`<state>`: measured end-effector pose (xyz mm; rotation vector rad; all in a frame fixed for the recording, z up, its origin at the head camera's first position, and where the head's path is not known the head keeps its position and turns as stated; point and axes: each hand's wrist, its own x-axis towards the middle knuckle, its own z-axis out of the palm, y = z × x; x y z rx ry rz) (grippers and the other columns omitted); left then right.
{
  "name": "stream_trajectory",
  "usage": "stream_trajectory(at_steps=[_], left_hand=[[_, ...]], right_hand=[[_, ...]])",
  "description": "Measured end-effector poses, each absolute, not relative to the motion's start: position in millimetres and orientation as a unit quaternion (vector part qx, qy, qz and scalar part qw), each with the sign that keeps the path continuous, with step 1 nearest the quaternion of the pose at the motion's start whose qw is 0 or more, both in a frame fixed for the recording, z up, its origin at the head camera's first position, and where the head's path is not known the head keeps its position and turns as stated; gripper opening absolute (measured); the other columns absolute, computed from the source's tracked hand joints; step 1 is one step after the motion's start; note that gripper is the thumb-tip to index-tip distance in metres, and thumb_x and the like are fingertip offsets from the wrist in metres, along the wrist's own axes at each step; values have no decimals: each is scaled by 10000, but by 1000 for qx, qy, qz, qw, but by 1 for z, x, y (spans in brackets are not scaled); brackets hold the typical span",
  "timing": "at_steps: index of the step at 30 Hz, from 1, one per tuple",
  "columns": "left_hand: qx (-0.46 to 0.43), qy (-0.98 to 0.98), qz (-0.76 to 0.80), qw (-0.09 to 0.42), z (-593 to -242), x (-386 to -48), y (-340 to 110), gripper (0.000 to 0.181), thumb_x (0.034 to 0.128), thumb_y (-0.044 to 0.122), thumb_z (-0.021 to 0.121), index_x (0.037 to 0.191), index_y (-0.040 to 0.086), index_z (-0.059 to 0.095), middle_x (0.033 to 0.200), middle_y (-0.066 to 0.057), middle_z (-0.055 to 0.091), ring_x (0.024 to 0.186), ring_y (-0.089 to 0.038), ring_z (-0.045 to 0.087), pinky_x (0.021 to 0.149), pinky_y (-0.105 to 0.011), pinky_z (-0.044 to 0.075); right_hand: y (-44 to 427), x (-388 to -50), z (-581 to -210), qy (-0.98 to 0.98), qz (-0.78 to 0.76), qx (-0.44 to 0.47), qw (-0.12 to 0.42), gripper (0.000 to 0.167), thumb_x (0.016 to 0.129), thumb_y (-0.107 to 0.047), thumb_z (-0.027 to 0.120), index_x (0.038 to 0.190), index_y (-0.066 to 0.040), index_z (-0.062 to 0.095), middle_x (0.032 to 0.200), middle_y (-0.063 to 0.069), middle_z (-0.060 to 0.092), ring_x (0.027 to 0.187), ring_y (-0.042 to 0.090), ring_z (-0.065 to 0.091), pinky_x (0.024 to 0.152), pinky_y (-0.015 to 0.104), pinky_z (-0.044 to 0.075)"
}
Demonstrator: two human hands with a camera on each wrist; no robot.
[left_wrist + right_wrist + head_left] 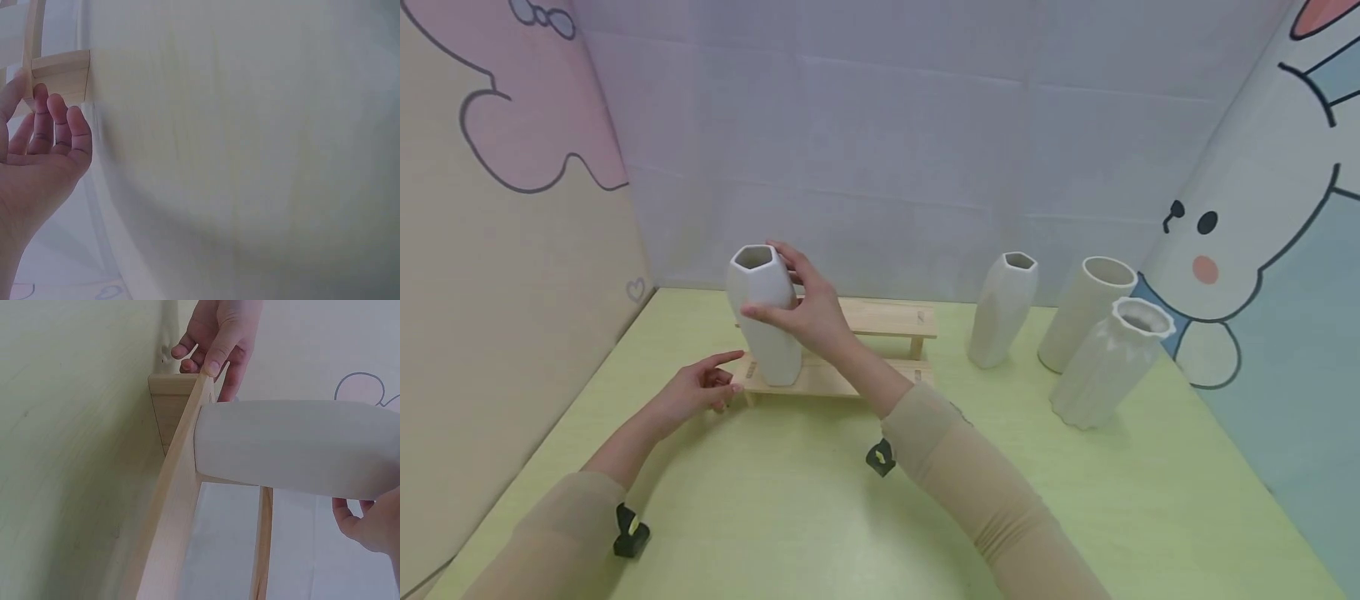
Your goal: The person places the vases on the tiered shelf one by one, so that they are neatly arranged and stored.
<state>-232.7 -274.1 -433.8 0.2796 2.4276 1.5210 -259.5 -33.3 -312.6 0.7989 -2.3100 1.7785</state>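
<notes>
White vase held on wooden shelf

It stands left of middle, on the lower board. The right hand, from lower right, curves its thumb and fingers around it. Lower left, the left hand pinches the shelf's end.

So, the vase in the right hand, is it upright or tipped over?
Upright: the vase has its base on the lower shelf and its opening facing up.
</notes>
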Motion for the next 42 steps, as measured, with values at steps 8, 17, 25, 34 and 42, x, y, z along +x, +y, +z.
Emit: stream_trajectory(at_steps=[8, 17, 25, 34, 42], left_hand=[[96, 838, 521, 131, -433, -232, -275, 655, 902, 243, 650, 1467, 151, 332, 1047, -189, 575, 748, -196, 557, 625, -288, 509], [97, 833, 529, 130, -435, -235, -272, 647, 899, 241, 654, 1462, 169, 345, 1021, -181, 569, 725, -166, 528, 573, -285, 490], [96, 833, 528, 134, -434, -235, -271, 650, 898, 246, 654, 1463, 166, 343, 1021, -183, 568, 718, -181, 529, 568, -295, 491], [91, 836, 524, 136, -431, -232, -274, 662, 899, 235, 654, 1471, 167, 327, 1046, -207, 561, 706, -191, 533, 574, -298, 491], [90, 835, 526, 136, -432, -229, -275, 668, 902, 230, 651, 1475, 157, 317, 1056, -216, 563, 698, -167, 522, 557, -280, 475]], right_hand=[[-32, -258, -311, -761, 588, 270, 45, 836, 745, -244, 815, 1422, -354, 335, 1341, -1, 475, 1160, 195, 489, 770, 274, 530], [-19, -260, -314, -745, 612, 264, 16, 826, 768, -248, 797, 1416, -405, 310, 1394, -70, 427, 1210, 148, 463, 880, 304, 494], [0, -255, -312, -761, 589, 271, -7, 823, 793, -252, 773, 1441, -392, 287, 1415, -58, 430, 1218, 154, 470, 969, 423, 441], [25, -247, -301, -773, 571, 276, 1, 808, 786, -258, 780, 1427, -399, 308, 1387, -84, 447, 1247, 202, 462, 990, 442, 423], [55, -237, -290, -783, 547, 295, 10, 756, 810, -276, 755, 1430, -368, 331, 1390, -58, 469, 1232, 98, 467, 1011, 363, 404]])
